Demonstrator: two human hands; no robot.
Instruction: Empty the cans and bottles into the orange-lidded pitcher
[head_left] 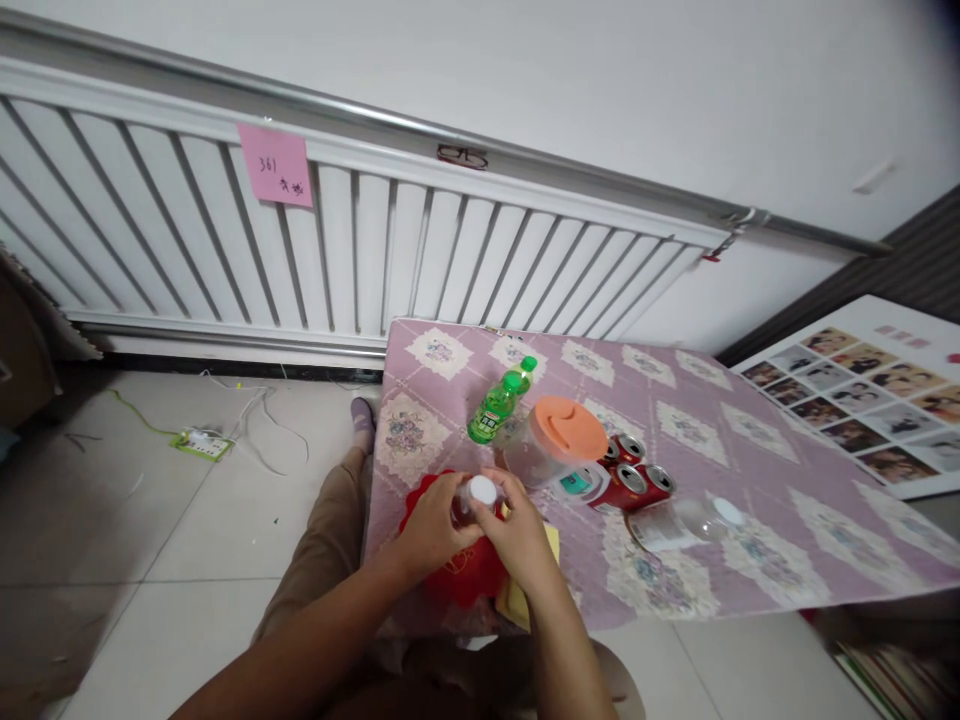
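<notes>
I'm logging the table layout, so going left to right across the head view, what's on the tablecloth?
Red cloth → white-capped bottle held in both hands → orange-lidded jar → red cans → clear bottle lying on its side.

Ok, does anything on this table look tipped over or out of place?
Yes. The clear bottle with the white cap lies on its side on the tablecloth, right of the red cans. The green bottles also look laid down or leaning. No spill shows. Both hands hold a small white-capped bottle.
</notes>
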